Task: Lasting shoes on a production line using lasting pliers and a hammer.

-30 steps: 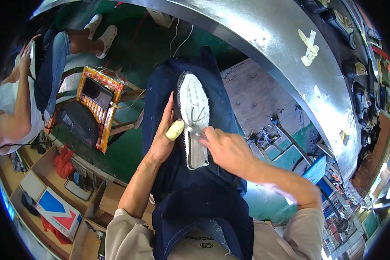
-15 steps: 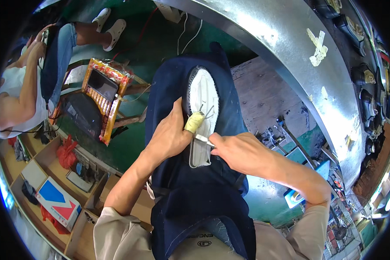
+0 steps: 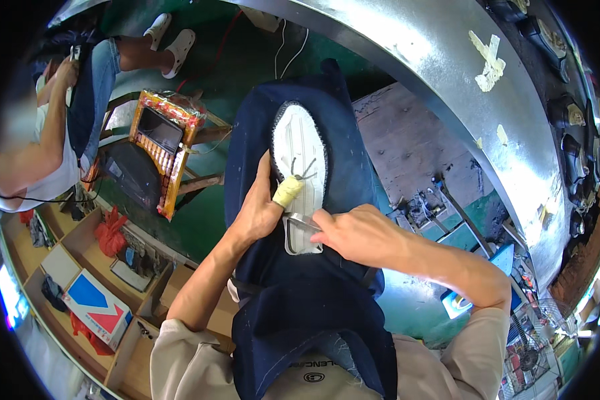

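A shoe (image 3: pixel 301 137) lies sole side up on the dark blue apron (image 3: pixel 343 147) over my lap, its toe pointing away from me. Its underside is white, with a dark stitched-looking rim and a few dark thread-like strands near the middle. My left hand (image 3: pixel 255 212) is closed on the shoe's left side. Yellow tape (image 3: pixel 287 191) wraps the left thumb, which presses on the white underside. In my right hand (image 3: pixel 361 233) is a thin metal blade (image 3: pixel 301 219), its handle hidden by the fingers. The blade lies across the shoe near the heel end.
A curved metal bench (image 3: pixel 440 73) arches from top to right, with dark shoes (image 3: pixel 543 40) beyond it. At left stands a wooden chair with a beaded seat (image 3: pixel 160 147) carrying a phone (image 3: pixel 160 129). Another person (image 3: pixel 43 140) sits beyond it. Wooden compartments (image 3: pixel 87 247) fill the lower left.
The shoe and both hands have shifted slightly left in view, and the shoe's toe leans further left. The blade sits a little lower toward the heel. The other person's hands have moved.
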Motion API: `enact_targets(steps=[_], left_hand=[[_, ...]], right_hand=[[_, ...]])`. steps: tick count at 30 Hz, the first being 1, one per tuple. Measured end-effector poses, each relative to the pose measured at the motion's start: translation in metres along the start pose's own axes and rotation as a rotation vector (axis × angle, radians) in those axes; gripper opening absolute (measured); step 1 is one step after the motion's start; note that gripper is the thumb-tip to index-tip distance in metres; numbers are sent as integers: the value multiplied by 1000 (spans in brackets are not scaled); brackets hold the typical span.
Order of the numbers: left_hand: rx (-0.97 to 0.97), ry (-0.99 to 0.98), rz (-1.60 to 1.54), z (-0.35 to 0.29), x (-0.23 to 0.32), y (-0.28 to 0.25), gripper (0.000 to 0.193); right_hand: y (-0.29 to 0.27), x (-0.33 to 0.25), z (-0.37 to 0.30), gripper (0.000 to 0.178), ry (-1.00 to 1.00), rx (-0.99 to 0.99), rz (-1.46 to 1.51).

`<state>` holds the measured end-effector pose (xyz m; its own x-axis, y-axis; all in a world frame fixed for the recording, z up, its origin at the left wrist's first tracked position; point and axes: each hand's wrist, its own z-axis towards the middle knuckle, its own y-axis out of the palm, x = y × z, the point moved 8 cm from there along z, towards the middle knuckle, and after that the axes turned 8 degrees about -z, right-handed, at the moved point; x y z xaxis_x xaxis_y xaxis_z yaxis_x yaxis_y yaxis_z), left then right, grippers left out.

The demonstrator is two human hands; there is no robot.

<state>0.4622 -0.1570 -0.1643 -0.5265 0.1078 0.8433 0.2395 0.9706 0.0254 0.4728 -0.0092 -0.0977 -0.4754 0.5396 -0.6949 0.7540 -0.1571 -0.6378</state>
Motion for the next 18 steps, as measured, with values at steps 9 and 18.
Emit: enact_targets(steps=[9, 18], left_hand=[[11, 207, -242, -15, 0, 12, 94], [-160, 178, 61, -17, 5, 14, 129]], right_hand=[[12, 21, -12, 36, 60, -67, 245], [10, 24, -41, 34, 218, -333, 478]])
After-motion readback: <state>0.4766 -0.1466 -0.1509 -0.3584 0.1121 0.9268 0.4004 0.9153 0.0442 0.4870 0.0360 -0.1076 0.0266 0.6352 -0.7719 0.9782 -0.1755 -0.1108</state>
